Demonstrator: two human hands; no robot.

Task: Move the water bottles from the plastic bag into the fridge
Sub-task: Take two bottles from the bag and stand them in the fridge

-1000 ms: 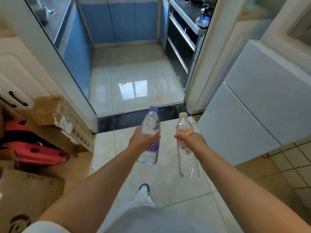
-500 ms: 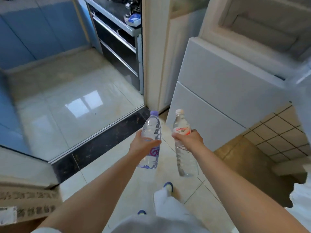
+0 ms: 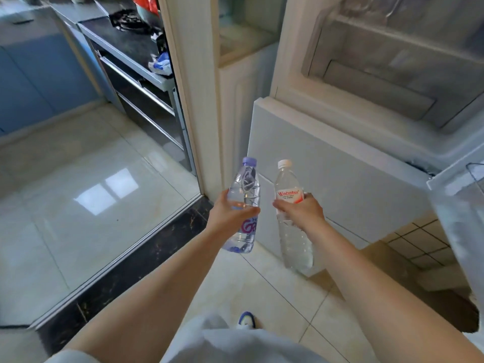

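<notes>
My left hand (image 3: 230, 213) grips a clear water bottle with a purple cap (image 3: 245, 195) around its middle, held upright. My right hand (image 3: 301, 212) grips a taller clear water bottle with a white cap and red label (image 3: 288, 184), also upright. Both bottles hang side by side in front of me, above the floor. The white fridge (image 3: 327, 163) stands just behind them to the right, its upper compartment (image 3: 392, 74) open and its lower drawer fronts closed. The open fridge door (image 3: 461, 205) shows at the right edge. The plastic bag is out of view.
A white door frame (image 3: 193, 100) stands left of the fridge, with a dark threshold strip (image 3: 146, 252) leading into a kitchen with glossy tiles. A dark counter with a stove (image 3: 131, 40) runs along the kitchen's right side. My shoe (image 3: 246, 319) is on the beige floor tiles below.
The view has swung right and up, bringing the open fridge compartment and its door into view. Both hands keep the bottles upright and have come closer to the fridge.
</notes>
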